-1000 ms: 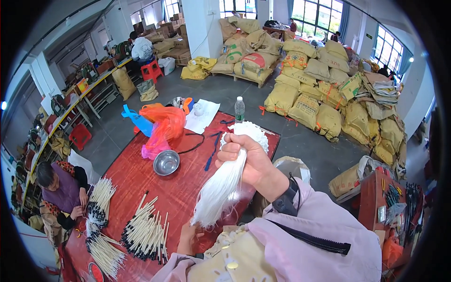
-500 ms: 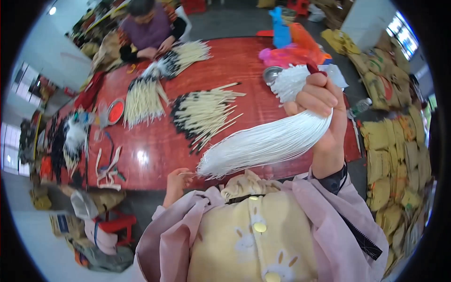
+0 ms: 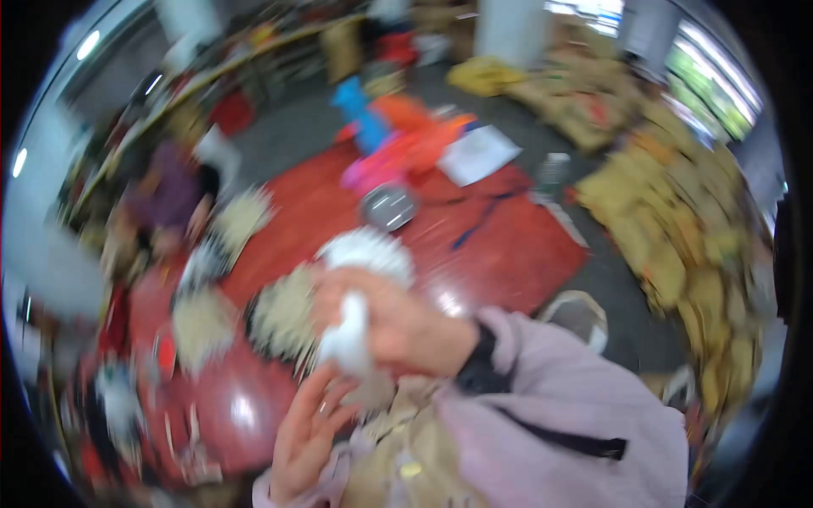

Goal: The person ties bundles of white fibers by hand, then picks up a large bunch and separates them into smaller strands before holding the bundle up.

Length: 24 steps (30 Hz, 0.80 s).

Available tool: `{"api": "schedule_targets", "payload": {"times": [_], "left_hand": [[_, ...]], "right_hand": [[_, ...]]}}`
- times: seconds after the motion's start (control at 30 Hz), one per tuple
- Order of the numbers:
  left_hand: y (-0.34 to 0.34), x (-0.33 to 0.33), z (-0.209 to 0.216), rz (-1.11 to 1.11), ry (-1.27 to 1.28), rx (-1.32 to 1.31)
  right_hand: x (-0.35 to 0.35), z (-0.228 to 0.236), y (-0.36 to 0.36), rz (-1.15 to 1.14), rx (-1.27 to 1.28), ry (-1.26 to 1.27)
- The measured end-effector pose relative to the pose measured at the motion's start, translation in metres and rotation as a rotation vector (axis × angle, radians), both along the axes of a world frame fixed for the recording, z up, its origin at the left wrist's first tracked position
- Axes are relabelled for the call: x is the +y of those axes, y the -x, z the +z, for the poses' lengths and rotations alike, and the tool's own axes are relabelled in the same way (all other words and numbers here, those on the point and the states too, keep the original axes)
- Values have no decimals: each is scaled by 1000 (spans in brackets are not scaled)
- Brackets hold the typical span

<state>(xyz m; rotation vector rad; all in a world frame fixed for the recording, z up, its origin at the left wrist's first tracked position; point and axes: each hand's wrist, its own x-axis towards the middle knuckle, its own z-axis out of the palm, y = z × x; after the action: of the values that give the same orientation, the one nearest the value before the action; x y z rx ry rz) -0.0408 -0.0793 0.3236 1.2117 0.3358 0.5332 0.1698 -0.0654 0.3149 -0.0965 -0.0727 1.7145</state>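
Observation:
My right hand (image 3: 394,326) is up over the near part of the red table, closed around a bundle of white strands (image 3: 347,339). Motion blurs the bundle, and much of it is hidden behind my fingers. Below it, my left hand (image 3: 306,427) is open with its fingers apart, its fingertips close to the strands; whether they touch I cannot tell. Just beyond my right hand lies a pile of white strands (image 3: 368,251). Left of it is a heap of pale sticks with black ends (image 3: 288,313).
A round metal bowl (image 3: 389,207), a white sheet (image 3: 478,155) and pink and orange plastic bags (image 3: 406,140) lie on the red table (image 3: 500,254). More pale stick bundles (image 3: 203,326) lie leftward, near a co-worker (image 3: 169,190). Sacks (image 3: 652,203) are stacked at right.
My view has swung to the right. My right hand has come down closer to my body with the white bundle, and my left hand has risen beside it with fingers spread.

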Motion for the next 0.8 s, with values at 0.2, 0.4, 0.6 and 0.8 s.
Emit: {"api": "schedule_targets", "payload": {"times": [0.2,0.4,0.6,0.8], "left_hand": [[-116,-18,15,-227,110,97],[-240,-21,-66,-449,712,-83],[-315,11,-175,-874,1111,-574],[-273,65,-173,-267,556,-254]], "right_hand": [[-84,14,-81,-456,-224,-46],[-145,15,-128,-636,-304,-72],[-167,10,-151,-554,-382,-176],[-174,3,-155,-343,-366,-240]]}}
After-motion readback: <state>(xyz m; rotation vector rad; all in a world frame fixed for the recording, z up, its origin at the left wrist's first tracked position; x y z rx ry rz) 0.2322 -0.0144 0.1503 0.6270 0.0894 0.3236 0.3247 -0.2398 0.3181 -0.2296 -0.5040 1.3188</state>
